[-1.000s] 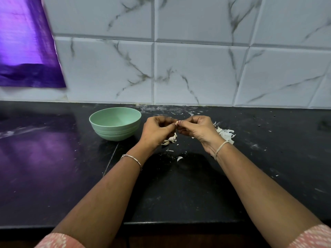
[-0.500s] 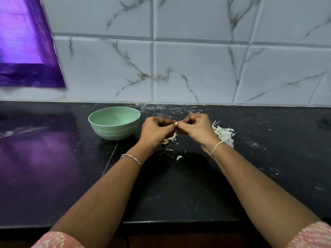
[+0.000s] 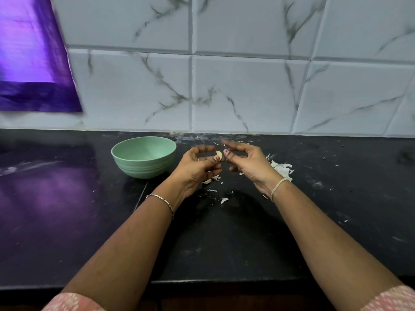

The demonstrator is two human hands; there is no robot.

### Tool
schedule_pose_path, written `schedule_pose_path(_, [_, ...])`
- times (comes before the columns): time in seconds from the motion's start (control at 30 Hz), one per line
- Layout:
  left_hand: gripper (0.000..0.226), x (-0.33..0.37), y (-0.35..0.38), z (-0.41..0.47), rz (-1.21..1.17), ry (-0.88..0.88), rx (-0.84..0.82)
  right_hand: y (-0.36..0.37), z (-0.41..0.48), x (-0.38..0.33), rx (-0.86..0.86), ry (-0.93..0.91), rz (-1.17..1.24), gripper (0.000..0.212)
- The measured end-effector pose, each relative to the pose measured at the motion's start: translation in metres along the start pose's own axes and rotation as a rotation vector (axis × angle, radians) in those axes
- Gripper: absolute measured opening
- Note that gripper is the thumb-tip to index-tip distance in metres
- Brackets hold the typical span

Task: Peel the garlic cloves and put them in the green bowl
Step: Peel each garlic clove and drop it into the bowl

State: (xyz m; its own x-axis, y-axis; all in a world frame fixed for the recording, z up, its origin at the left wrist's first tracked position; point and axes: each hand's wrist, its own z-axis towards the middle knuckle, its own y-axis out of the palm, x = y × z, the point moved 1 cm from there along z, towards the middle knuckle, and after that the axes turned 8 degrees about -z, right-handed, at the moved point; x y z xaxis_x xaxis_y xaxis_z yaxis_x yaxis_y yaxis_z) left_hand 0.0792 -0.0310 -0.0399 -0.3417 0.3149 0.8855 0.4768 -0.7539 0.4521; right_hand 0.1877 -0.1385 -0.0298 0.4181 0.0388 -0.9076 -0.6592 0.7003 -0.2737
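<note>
In the middle of the frame both hands hover just above the black counter (image 3: 314, 221), close together but not clasped. The left hand (image 3: 197, 169) pinches a small pale garlic clove (image 3: 219, 155) between its thumb and curled fingertips, the clove standing out at the top of the grip with its bare, smooth side showing. The right hand (image 3: 247, 164) is loosely spread, its fingers curved and apart, the forefinger reaching left above the clove and the thumb tip just beside it; whether that thumb touches the clove cannot be told, and the hand grips nothing. The green bowl (image 3: 143, 170) sits on the counter left of the left hand, near it but apart. Below the left hand, partly hidden by it, lie a few whitish bits of garlic or skin (image 3: 208, 181), and a single curled scrap of peel (image 3: 224, 200) lies lower, between the two wrists. A heap of white papery peel (image 3: 281, 169) is just to the right of the right hand. A thin bracelet (image 3: 160, 199) circles the left wrist and a pale band (image 3: 278, 187) the right. Grey-veined white tiles (image 3: 247, 86) fill the top of the frame, with a shiny purple sheet (image 3: 33, 63) at the upper left
</note>
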Motion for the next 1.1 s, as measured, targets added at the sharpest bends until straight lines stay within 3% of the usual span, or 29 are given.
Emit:
schedule_pose_path(0.1, [0.025,0.0,0.0,0.0,-0.058,-0.044,0.024,0.004,-0.002,0.0,-0.031,-0.003,-0.014,0.01])
schedule_pose_path(0.27, [0.018,0.001,0.0,-0.001,0.037,-0.041,0.015,0.004,-0.004,-0.007,-0.063,-0.052,0.106,0.005])
schedule_pose_path(0.37, [0.019,-0.002,-0.005,0.004,0.403,0.046,0.023,-0.001,0.0,-0.008,-0.074,-0.017,0.074,0.002])
schedule_pose_path(0.53, [0.018,0.007,-0.014,0.006,1.09,0.239,0.065,-0.024,0.006,0.007,-0.157,0.033,-0.553,0.01])
schedule_pose_path(0.6, [0.019,0.01,-0.017,0.002,1.226,0.255,0.087,-0.027,0.004,0.009,-0.22,0.083,-0.584,0.012])
schedule_pose_path(0.8, [0.016,0.009,-0.018,-0.004,1.424,0.232,0.116,-0.029,0.003,0.007,-0.36,0.196,-0.575,0.012])
schedule_pose_path(0.93, [0.009,0.011,-0.017,-0.006,1.432,0.248,0.161,-0.03,0.007,0.002,-0.442,0.249,-0.595,0.006])
schedule_pose_path(1.1, [0.005,0.009,-0.018,-0.006,1.429,0.272,0.191,-0.022,0.016,-0.013,-0.567,0.304,-0.751,0.015])
